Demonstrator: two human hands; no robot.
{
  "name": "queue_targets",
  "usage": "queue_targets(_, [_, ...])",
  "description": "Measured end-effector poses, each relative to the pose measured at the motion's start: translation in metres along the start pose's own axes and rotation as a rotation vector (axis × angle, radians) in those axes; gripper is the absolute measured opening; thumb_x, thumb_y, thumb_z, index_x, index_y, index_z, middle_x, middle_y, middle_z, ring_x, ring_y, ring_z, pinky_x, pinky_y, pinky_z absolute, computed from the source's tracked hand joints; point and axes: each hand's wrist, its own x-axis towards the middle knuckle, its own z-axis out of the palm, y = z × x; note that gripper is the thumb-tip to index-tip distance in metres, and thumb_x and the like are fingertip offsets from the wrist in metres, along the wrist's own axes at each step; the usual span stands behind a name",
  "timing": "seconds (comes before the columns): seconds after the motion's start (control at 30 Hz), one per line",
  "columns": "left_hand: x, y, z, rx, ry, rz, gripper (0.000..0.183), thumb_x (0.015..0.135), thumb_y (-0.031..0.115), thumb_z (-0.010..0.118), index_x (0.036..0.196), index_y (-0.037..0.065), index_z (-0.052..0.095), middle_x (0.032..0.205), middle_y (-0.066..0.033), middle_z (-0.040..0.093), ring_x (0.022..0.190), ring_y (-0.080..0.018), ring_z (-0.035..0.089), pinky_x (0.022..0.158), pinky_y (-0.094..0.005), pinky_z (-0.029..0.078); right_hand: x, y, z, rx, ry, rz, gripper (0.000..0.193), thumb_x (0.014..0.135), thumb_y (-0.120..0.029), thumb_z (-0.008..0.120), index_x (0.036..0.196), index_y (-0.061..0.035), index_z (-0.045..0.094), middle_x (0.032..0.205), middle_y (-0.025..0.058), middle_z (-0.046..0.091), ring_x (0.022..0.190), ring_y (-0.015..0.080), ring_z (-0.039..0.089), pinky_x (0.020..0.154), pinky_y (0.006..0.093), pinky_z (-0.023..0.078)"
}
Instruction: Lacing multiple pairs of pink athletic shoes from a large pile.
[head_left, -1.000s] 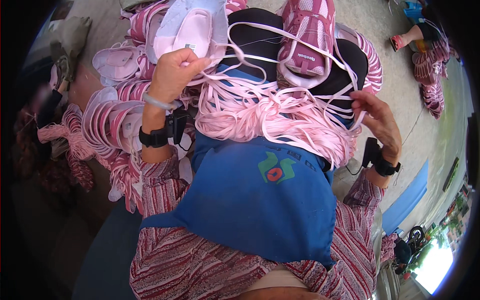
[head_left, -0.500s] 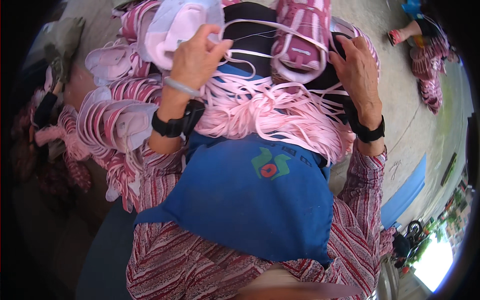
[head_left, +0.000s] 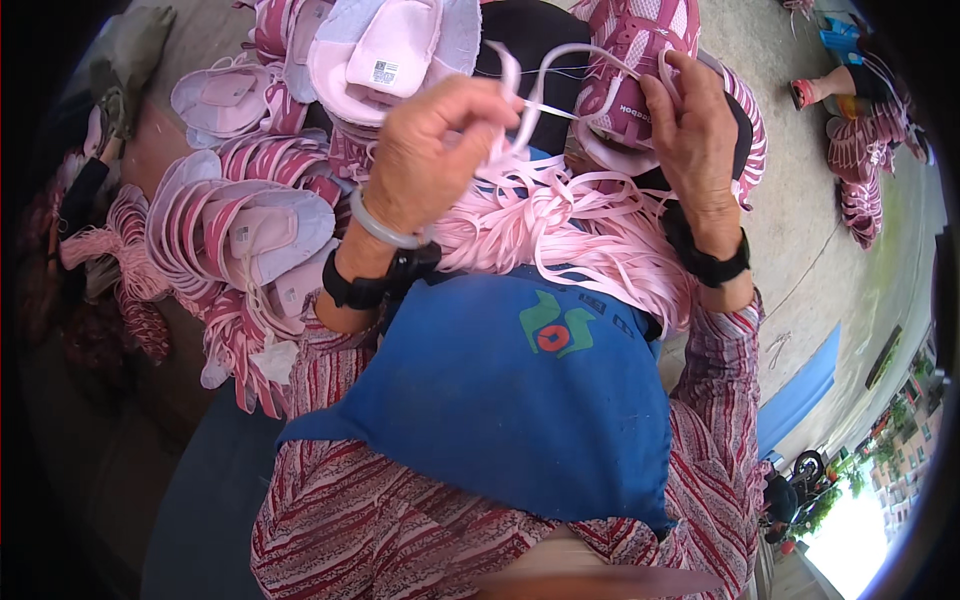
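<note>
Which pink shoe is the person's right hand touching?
The dark pink mesh shoe at the top, under the right hand. It stands alone on the black surface, while the paler shoe uppers lie heaped at the left.

shoe uppers (head_left: pixel 250 230) crowd left, laces (head_left: pixel 560 230) below

Lace bundle (head_left: pixel 560 225) lies across the lap, on top edge of the apron (head_left: pixel 500 400). Shoe (head_left: pixel 640 60) sits just behind the bundle, btwn left hand (head_left: pixel 435 150) & right hand (head_left: pixel 695 140). Stacked shoe uppers (head_left: pixel 240 240) lie left of the lap; insole-up shoe (head_left: pixel 390 55) behind left hand. More uppers (head_left: pixel 865 170) far right on the ground (head_left: pixel 790 220).
</note>
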Motion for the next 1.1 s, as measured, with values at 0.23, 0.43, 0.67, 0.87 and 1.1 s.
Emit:
queue_targets(0.23, [-0.012, -0.005, -0.008, -0.224, -0.089, -0.378, 0.011, 0.085, 0.005, 0.059, 0.094, -0.002, 0.059, 0.077, -0.0051, 0.064, 0.065, -0.0065, 0.058, 0.059, -0.0172, 0.045, -0.003, 0.01, -0.012, 0.044, -0.02, -0.054, 0.017, 0.083, -0.008, 0.065, 0.097, -0.0005, 0.06, 0.083, 0.0121, 0.059, 0.072, 0.0291, 0.059, 0.065, 0.0312, 0.047])
queue_targets(0.43, [0.001, 0.012, -0.004, 0.407, -0.172, -0.318, 0.023, 0.082, 0.01, 0.068, 0.1, -0.001, 0.059, 0.083, -0.0061, 0.062, 0.065, -0.007, 0.059, 0.058, -0.0199, 0.046, 0.0, 0.013, -0.032, 0.192, -0.137, 0.153, 0.018, 0.089, -0.018, 0.061, 0.096, -0.0014, 0.061, 0.085, 0.0113, 0.062, 0.072, 0.0196, 0.06, 0.065, 0.0293, 0.047])
queue_targets(0.67, [0.006, 0.0, -0.006, 0.355, -0.186, -0.271, 0.017, 0.079, 0.007, 0.068, 0.093, -0.001, 0.062, 0.077, -0.0057, 0.06, 0.059, -0.0094, 0.056, 0.054, -0.0221, 0.044, -0.001, 0.028, -0.042, 0.236, -0.214, 0.198, 0.02, 0.093, -0.02, 0.056, 0.098, -0.0016, 0.063, 0.072, 0.0053, 0.055, 0.065, 0.0081, 0.051, 0.058, 0.0234, 0.042])
queue_targets(0.87, [0.002, 0.003, -0.002, 0.366, -0.206, -0.239, 0.019, 0.076, 0.01, 0.07, 0.089, 0.0, 0.062, 0.08, -0.0081, 0.056, 0.059, -0.0143, 0.056, 0.055, -0.0258, 0.045, -0.003, 0.009, -0.061, 0.531, -0.299, 0.399, 0.023, 0.093, -0.02, 0.055, 0.108, -0.0045, 0.064, 0.066, -0.0042, 0.051, 0.06, 0.0045, 0.046, 0.053, 0.0181, 0.036])
queue_targets(1.1, [0.005, 0.002, 0.0, 0.525, -0.242, -0.166, 0.015, 0.074, 0.008, 0.07, 0.085, 0.002, 0.061, 0.082, -0.0077, 0.053, 0.056, -0.0161, 0.052, 0.055, -0.0278, 0.043, -0.014, 0.031, -0.057, 0.112, -0.312, 0.262, 0.016, 0.089, -0.01, 0.057, 0.102, -0.0041, 0.065, 0.065, 0.0076, 0.053, 0.06, 0.014, 0.055, 0.057, 0.0257, 0.045])
